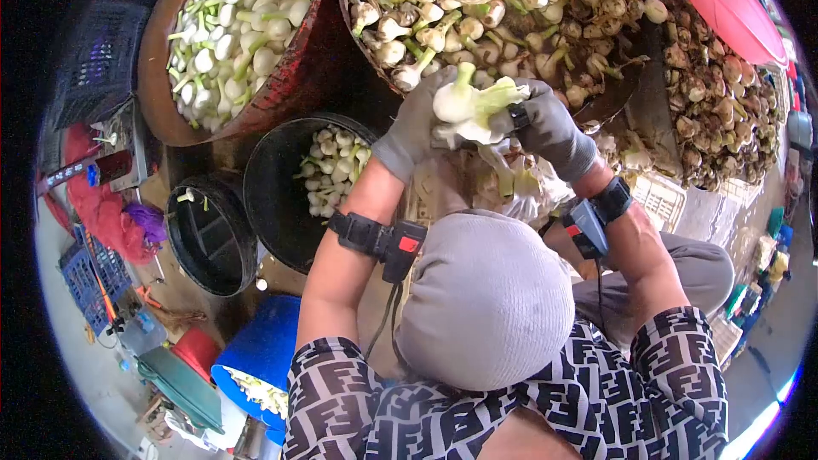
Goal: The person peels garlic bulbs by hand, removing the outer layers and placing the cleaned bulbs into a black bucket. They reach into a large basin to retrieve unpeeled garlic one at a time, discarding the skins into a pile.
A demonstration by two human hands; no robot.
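Observation:
A fresh garlic bulb (458, 109) with a short green stem is held up in front of my chest. My left hand (413, 126), in a grey glove, is closed around its left side. On the other side, my gloved right hand (554, 129) has its fingers closed at a loose pale-green flap of skin (501, 95) spreading from the bulb. A small dark object (517, 117) shows at the right fingertips; its kind cannot be made out. Peeled-off skins (520, 179) lie below the hands.
Ahead stands a large tub of unpeeled garlic (511, 25). Left of it, a rusty red tub (294, 77) holds clean white bulbs. Nearer are a black bucket (268, 187) with bulbs, a smaller black bucket (209, 247) and a blue bucket (273, 332). More garlic (720, 102) is heaped at right, beside a pink basin (733, 4).

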